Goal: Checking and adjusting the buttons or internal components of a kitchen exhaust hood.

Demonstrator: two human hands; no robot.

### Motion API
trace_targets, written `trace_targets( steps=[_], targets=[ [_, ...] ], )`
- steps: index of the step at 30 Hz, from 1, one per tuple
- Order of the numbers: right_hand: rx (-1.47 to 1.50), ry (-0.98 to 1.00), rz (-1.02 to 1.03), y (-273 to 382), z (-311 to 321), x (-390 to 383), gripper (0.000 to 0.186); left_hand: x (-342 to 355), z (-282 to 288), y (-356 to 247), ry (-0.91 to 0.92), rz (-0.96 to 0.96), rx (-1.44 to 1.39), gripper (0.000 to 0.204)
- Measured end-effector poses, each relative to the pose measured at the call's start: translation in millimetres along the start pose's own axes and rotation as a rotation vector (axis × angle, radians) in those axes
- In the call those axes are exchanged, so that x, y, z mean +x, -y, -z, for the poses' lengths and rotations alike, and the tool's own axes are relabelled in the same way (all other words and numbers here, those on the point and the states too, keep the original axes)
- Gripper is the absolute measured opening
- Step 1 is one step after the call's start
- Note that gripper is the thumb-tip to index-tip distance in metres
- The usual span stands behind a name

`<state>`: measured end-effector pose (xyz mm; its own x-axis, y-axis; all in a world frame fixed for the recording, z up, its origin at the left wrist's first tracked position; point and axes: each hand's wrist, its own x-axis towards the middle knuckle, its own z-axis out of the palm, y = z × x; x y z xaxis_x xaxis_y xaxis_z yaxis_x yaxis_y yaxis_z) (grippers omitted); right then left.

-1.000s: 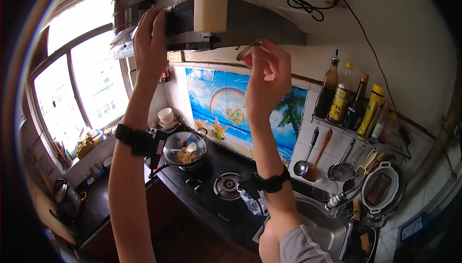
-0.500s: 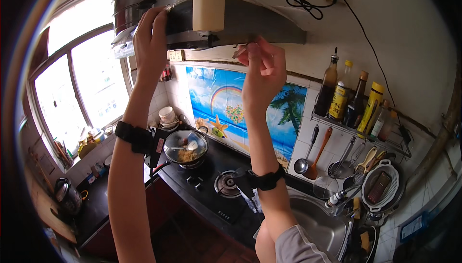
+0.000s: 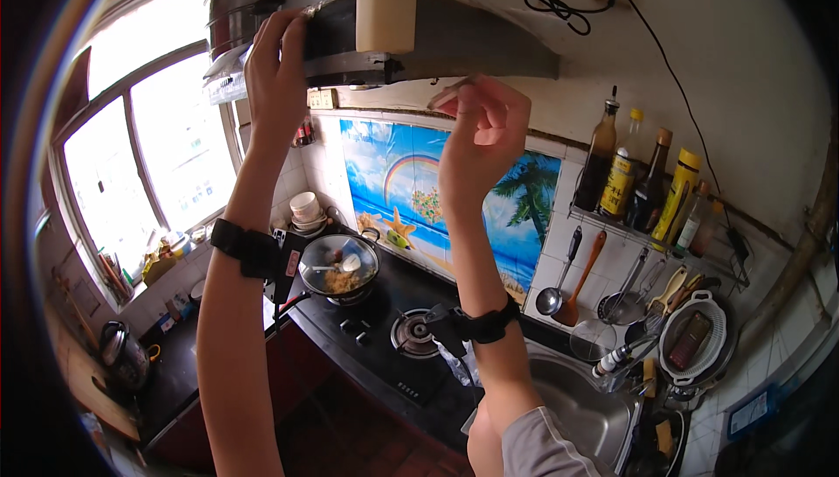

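Observation:
Above the stove hangs a dark range hood (image 3: 476,36) with clear plastic film and a cream-coloured block (image 3: 384,14) on its front. My left hand (image 3: 275,84) is raised at the hood's left part, fingers bent over its edge. My right hand (image 3: 481,136) is up just under the hood's lower edge, thumb and fingers pinched on a small thin, flat, greyish piece (image 3: 441,97); whether this touches the hood I cannot tell.
Below are a lidded pan (image 3: 341,272) on the black hob (image 3: 367,346), a gas burner (image 3: 411,333) and a steel sink (image 3: 577,416). On the right are a bottle shelf (image 3: 655,254), hanging utensils (image 3: 581,280) and a cord (image 3: 664,58). A window (image 3: 175,127) is left.
My right hand has shifted slightly up and left toward the hood's underside, then a little back right, still pinching the thin piece. My left hand stays nearly in place.

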<state>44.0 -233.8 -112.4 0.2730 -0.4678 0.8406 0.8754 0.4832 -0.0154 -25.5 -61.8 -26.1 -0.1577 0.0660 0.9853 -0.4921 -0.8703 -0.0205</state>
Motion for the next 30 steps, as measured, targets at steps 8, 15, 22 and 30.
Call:
trace_targets(
  steps=[8,15,22,30],
  targets=[
    [-0.060,-0.017,-0.058,6.1,-2.8,2.7,0.015,-0.2,2.0,-2.6,0.005,0.015,-0.009,0.027],
    [-0.039,-0.010,-0.076,3.6,-5.2,2.8,0.017,-0.3,-0.2,1.9,-0.005,-0.026,-0.008,0.028],
    [0.003,-0.020,-0.072,0.9,-6.0,3.2,0.015,0.5,-1.0,5.1,-0.009,-0.064,0.000,0.028],
    [-0.042,-0.047,-0.061,2.9,-9.6,3.8,0.010,-0.6,0.0,3.1,-0.014,-0.039,0.014,0.029]
  ],
)
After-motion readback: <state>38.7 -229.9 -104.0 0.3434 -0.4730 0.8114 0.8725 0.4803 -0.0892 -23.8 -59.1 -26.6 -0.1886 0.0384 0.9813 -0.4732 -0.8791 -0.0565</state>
